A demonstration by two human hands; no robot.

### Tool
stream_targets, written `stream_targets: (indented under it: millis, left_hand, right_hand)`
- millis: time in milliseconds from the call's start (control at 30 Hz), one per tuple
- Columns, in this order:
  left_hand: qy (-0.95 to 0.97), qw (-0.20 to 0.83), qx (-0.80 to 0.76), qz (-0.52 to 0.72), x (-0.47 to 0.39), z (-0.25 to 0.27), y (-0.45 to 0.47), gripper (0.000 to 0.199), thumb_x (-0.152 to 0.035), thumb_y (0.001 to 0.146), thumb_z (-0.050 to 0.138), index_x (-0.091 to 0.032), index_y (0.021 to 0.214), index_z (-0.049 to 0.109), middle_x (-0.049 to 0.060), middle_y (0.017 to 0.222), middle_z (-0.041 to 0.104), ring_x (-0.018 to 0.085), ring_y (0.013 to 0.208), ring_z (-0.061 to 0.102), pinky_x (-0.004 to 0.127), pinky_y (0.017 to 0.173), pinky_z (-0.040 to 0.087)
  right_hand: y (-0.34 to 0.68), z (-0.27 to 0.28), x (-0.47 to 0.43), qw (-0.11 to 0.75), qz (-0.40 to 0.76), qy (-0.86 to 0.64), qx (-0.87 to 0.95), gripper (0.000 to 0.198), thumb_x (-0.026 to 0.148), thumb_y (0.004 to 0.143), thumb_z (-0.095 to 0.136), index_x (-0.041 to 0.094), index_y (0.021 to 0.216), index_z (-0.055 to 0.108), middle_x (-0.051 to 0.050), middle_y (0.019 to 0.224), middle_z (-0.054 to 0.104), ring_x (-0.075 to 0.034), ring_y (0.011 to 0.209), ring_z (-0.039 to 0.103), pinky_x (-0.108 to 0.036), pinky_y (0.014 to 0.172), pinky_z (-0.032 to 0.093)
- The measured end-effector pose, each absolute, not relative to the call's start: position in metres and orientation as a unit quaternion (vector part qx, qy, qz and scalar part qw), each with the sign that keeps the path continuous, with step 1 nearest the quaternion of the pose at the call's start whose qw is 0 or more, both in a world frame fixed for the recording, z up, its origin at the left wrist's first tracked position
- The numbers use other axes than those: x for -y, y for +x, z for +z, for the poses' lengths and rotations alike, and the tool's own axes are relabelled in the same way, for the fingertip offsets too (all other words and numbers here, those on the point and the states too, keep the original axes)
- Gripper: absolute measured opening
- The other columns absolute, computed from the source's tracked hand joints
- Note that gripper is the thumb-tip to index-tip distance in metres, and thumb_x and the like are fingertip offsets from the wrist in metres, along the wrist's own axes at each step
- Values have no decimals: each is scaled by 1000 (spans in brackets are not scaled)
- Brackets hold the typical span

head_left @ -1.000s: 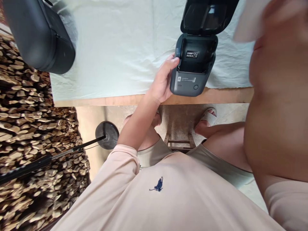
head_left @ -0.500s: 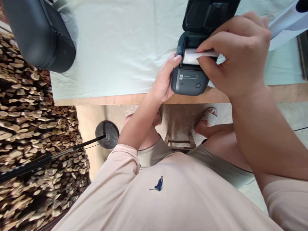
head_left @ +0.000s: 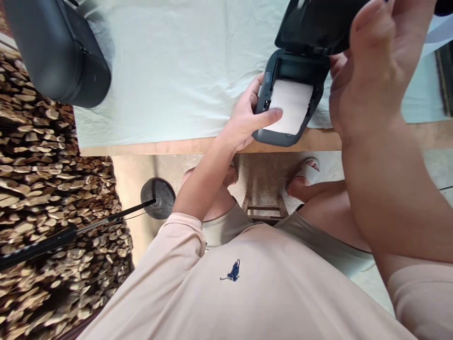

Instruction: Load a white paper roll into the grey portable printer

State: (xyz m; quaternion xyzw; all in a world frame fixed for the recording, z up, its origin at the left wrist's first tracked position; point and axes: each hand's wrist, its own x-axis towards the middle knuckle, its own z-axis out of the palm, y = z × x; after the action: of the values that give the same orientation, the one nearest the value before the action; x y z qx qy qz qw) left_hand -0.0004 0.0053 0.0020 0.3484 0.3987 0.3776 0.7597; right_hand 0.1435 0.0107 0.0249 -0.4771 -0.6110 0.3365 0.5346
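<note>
A dark grey label printer (head_left: pixel 261 136) is tilted above the table's front edge, its hinged lid (head_left: pixel 311 23) standing open. From its bay a white paper strip (head_left: pixel 292 101) lies down over the printer's front. My left hand (head_left: pixel 244 115) grips the printer's left side, the thumb pressing on the paper. At the right, my right hand (head_left: pixel 375 71) is curled around the edge of the lid, with a fingertip by the printer's right side. Most of its fingers are hidden behind the lid and the hand itself.
A pale green cloth (head_left: pixel 170 71) covers the wooden table (head_left: pixel 159 146). A black case (head_left: pixel 60 52) stands at the left, and a white rolled item (head_left: pixel 440 33) lies far right. Below are a round stand base (head_left: pixel 157 198) and a wooden stool (head_left: pixel 265 208).
The paper strip now lies over the printer's front, under my left thumb. My right hand has let go of the paper and moved up and right to the lid. The printer has tilted.
</note>
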Motion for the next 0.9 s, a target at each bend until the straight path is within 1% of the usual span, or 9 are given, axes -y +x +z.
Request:
stream_targets:
  millis: [100, 200, 300, 400, 467, 533, 667, 800, 900]
  left_hand:
    - [374, 755, -373, 388, -7, 0, -1, 38, -7, 62, 51, -22, 97, 45, -5, 74, 55, 11, 86, 58, 21, 76, 47]
    - [394, 747, -356, 399, -8, -3, -4, 36, -9, 63, 50, -20, 96, 45, -5, 75, 55, 12, 88, 57, 22, 76, 48]
    - [390, 748, -363, 397, -8, -4, -5, 44, -10, 64, 50, -22, 105, 39, -6, 80, 55, 14, 98, 53, 24, 81, 46]
    - [304, 764, -430, 372, -13, -1, -5, 40, -28, 74, 35, -21, 113, 32, -4, 93, 52, 16, 111, 42, 27, 85, 42]
    - [232, 766, -484, 354, -18, 1, -5, 46, -42, 75, 19, -19, 114, 31, -2, 104, 49, 16, 115, 37, 28, 86, 41]
    - [189, 763, -512, 348, -23, 0, -6, 54, -49, 74, 13, -18, 113, 32, -1, 109, 46, 17, 117, 35, 27, 88, 41]
    - [147, 751, -524, 374, -24, -7, -12, 54, -53, 73, 15, -18, 108, 37, 0, 106, 49, 16, 119, 33, 26, 91, 41]
    - [157, 739, -511, 411, -16, -15, -16, 44, -49, 74, 25, -17, 97, 44, 0, 97, 54, 15, 119, 33, 24, 93, 41]
    - [207, 730, -480, 441, -14, -21, -15, 33, -43, 71, 39, -15, 85, 49, 0, 88, 57, 14, 118, 34, 20, 93, 40]
  right_hand:
    - [143, 26, -7, 495, 322, -483, 646, 41, 43, 72, 32, 20, 104, 41, 4, 104, 39, 8, 99, 42, -7, 91, 38]
    - [143, 19, -5, 466, 359, -466, 661, 35, 40, 66, 43, 16, 91, 50, 4, 107, 39, 4, 107, 39, -12, 102, 37]
    - [144, 8, -8, 470, 400, -467, 633, 43, 46, 69, 38, 23, 105, 39, 7, 116, 31, 7, 110, 35, -11, 108, 35]
    - [141, 2, -9, 421, 477, -476, 607, 58, 52, 68, 37, 29, 117, 15, 3, 113, 33, 11, 88, 41, -6, 79, 46]
    - [138, 3, -8, 380, 523, -469, 602, 62, 53, 65, 40, 31, 116, 11, 2, 107, 36, 12, 74, 39, -3, 62, 41]
    - [136, 5, -5, 368, 542, -463, 597, 63, 51, 64, 42, 32, 115, 11, 2, 105, 36, 13, 71, 36, -1, 58, 37]
    - [134, 10, -3, 362, 550, -469, 589, 62, 50, 64, 42, 34, 115, 10, 2, 104, 35, 14, 71, 34, 1, 57, 35]
    - [137, 10, -4, 350, 532, -488, 597, 61, 49, 66, 41, 34, 117, 11, 2, 105, 35, 14, 75, 35, 2, 61, 38]
    - [141, 9, -4, 363, 482, -521, 604, 63, 48, 65, 42, 34, 121, 16, 2, 113, 31, 12, 89, 37, 6, 67, 37]
